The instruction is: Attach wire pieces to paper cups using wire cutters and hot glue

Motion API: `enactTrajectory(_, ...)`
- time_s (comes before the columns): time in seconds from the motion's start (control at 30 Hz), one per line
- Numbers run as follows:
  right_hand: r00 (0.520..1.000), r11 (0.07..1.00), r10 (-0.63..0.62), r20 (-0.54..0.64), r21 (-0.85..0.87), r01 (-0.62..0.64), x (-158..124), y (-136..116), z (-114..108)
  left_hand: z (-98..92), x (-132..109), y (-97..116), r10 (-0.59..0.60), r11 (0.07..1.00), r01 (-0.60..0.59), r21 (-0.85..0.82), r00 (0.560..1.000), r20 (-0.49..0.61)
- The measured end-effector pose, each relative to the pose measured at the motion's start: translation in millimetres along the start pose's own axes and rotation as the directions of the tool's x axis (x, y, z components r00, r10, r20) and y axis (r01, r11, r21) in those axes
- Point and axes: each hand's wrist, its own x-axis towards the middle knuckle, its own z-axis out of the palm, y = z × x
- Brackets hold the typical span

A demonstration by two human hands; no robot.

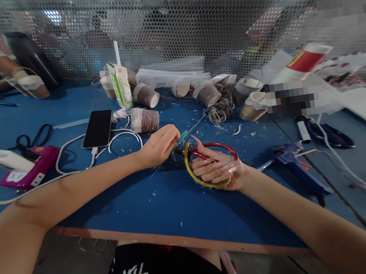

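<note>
Near the middle of the blue table, my left hand [161, 146] is closed in a pinch. A small teal piece [182, 137] sticks out from its fingertips; what kind of thing it is I cannot make out. A thin grey cord [197, 124] runs from beside that piece toward a tangled heap of cord [222, 104]. My right hand [219, 167] is wrapped around scissors [189, 165] with one red and one yellow handle loop. The dark blades point left toward my left fingertips and are partly hidden there.
A phone [97, 128] on a white cable lies left, by a purple power strip [32, 169]. Cord-wrapped cups [144, 119] and a drink carton [120, 86] stand behind. A blue glue gun [296, 168] and dark scissors [330, 132] lie right. A perforated metal screen [166, 21] closes the back.
</note>
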Motion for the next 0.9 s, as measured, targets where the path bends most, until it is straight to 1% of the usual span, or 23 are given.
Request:
enactTrajectory(0.13, 1.0, 0.998, 0.014, -0.006, -0.061, -0.014, 1.4, -2.0, 1.6, -0.4, -0.3, 1.0, -0.027, 0.996, 0.028, -0.079, 1.0, 0.016)
enactTrajectory(0.23, 1.0, 0.996, 0.017, 0.001, -0.088, -0.017, 2.5, -2.2, 5.2, -1.1, 0.2, 2.4, -0.009, 0.995, 0.011, -0.104, 1.0, 0.016)
enactTrajectory(0.37, 1.0, 0.998, -0.004, -0.026, -0.066, 0.003, 2.0, 0.4, 7.1, -2.6, 0.9, 3.4, 0.023, 0.994, -0.02, -0.111, 0.999, 0.031)
enactTrajectory(0.47, 0.999, 0.999, -0.024, -0.048, -0.044, 0.022, 1.0, 1.8, 4.1, -3.7, 0.8, 3.5, 0.034, 0.994, -0.031, -0.102, 0.999, 0.026)
enactTrajectory(0.53, 0.999, 0.999, -0.012, -0.05, -0.04, 0.01, 0.8, 1.3, 1.3, -4.0, 0.5, 3.4, 0.034, 0.995, -0.031, -0.093, 0.999, 0.028)
enactTrajectory(0.63, 0.999, 0.999, 0.008, -0.035, -0.049, -0.01, 1.4, -0.9, -0.7, -4.1, 0.1, 3.6, 0.027, 0.996, -0.024, -0.084, 0.999, 0.033)
enactTrajectory(0.77, 0.999, 0.995, 0.036, 0.015, -0.091, -0.034, 2.6, -3.1, 2.0, -3.9, 0.5, 5.2, 0.039, 0.995, -0.036, -0.097, 0.999, 0.03)
enactTrajectory(0.9, 0.999, 0.996, 0.024, 0.028, -0.092, -0.021, 2.4, -2.0, 3.3, -3.9, 1.4, 6.7, 0.064, 0.991, -0.06, -0.123, 0.998, 0.027)
